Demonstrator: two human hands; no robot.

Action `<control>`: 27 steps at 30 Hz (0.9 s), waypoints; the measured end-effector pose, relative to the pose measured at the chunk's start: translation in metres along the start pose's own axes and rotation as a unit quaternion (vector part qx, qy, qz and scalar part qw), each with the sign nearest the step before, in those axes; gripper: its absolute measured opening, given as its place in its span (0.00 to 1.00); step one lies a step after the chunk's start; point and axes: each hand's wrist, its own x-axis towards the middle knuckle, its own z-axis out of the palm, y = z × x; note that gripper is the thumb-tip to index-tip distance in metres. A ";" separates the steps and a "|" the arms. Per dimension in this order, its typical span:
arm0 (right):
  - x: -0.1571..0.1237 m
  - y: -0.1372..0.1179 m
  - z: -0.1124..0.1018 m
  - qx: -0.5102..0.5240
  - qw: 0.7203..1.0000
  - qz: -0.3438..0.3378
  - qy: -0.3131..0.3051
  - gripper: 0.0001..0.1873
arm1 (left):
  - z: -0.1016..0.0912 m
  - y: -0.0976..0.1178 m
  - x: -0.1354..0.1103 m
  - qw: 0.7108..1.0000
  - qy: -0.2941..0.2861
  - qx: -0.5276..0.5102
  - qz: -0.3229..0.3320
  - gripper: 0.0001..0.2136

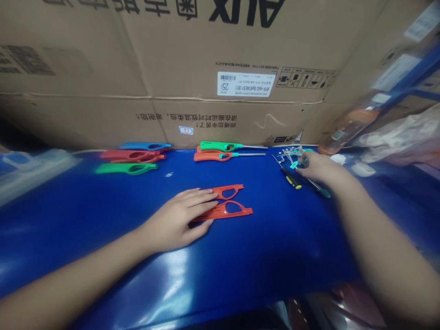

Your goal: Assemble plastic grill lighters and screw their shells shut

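My left hand [187, 213] lies with fingers stretched over two orange lighter casing halves [240, 211] on the blue table, covering their left ends. At the right, my right hand [314, 166] reaches into a small heap of metal lighter parts and wires [290, 153]; its fingertips are partly hidden among them, so whether it grips one is unclear. Just below that hand lie a black-and-yellow screwdriver [291, 178] and a second tool with a green end [323, 190]. Assembled lighters, one green [216, 146] and one orange [213, 156], with metal tubes, rest behind the casing halves.
Blue, red and green lighter casings [132, 168] are stacked at the back left. A large cardboard box [172, 68] walls off the back. An orange-tinted bottle [349, 128] leans at the right, near white plastic bags [402, 128]. A clear plastic bag [34, 169] sits at the left.
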 end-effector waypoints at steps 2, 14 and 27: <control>0.000 -0.004 0.003 0.001 1.000 0.008 -0.002 0.15 | 0.000 0.000 0.000 1.000 0.003 -0.003 0.008 0.18; 0.002 -0.010 0.004 0.037 0.999 0.022 0.007 0.12 | 0.000 0.001 -0.001 1.000 0.015 -0.004 0.012 0.17; -0.007 -0.017 -0.007 0.135 0.982 -0.011 0.135 0.06 | 0.000 -0.002 -0.003 0.999 0.036 -0.001 -0.008 0.17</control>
